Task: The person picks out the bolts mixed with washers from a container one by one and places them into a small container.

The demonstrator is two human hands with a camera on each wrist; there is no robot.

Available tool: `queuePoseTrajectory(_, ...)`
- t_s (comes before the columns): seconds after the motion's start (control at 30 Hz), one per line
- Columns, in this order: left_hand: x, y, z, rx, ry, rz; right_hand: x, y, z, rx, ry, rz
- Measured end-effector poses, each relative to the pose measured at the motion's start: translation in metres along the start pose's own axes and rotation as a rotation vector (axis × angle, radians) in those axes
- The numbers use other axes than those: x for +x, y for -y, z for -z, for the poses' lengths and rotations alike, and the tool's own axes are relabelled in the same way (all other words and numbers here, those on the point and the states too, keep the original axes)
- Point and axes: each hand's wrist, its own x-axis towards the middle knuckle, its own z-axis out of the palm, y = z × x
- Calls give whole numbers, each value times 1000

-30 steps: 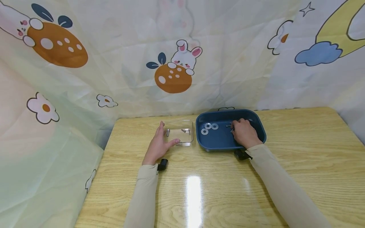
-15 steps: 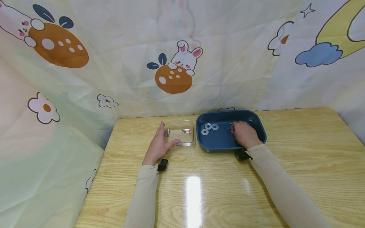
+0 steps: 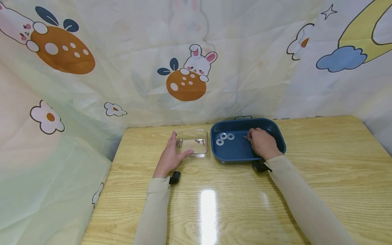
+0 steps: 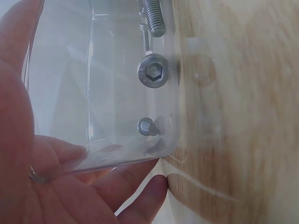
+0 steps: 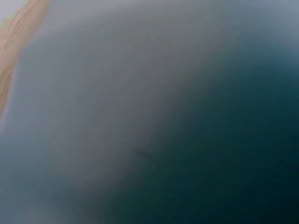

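Note:
On the left, my left hand [image 3: 169, 157] holds a clear plastic box [image 3: 192, 153] at its left side, thumb on the near wall and fingers along the left wall. Inside the box lie metal bolts [image 3: 180, 143]; the left wrist view shows one bolt [image 4: 153, 71] with a hex-socket head. My right hand [image 3: 262, 144] reaches into the blue tray [image 3: 235, 159], fingers curled down and pinching a small metal bolt [image 3: 245, 137] whose end sticks out left of the fingertips. The fingertips themselves are mostly hidden by the hand. The right wrist view is blurred, filled by the tray's wall [image 5: 93, 102].
Flat washers [image 3: 219, 142] lie in the tray's left part. Box and tray stand close together at the back of the wooden table [image 3: 232, 204], near a printed cloth [image 3: 245, 85] hanging behind. A dark wrist camera [image 3: 175, 177] sits at the left cuff.
My right hand's fingers have shifted slightly within the tray, and the bolts by the fingertips have changed position, with less of them showing now. My left hand and the box stay put.

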Motion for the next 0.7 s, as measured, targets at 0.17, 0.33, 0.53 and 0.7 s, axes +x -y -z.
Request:
queuePoseTrajectory(0.17,0,1,0,-1,1,-1,-2,3,3,9,-27,5)
queuePoseTrajectory(0.33,0,0,0,0,1,2,-3,6,5,11,-46,17)
queuePoseTrajectory(0.53,0,0,0,7,1,4,-5,11,8,12,-58,20)
queuePoseTrajectory(0.7,0,-1,0,8,-1,3,-6,14,8,24,-78,29)
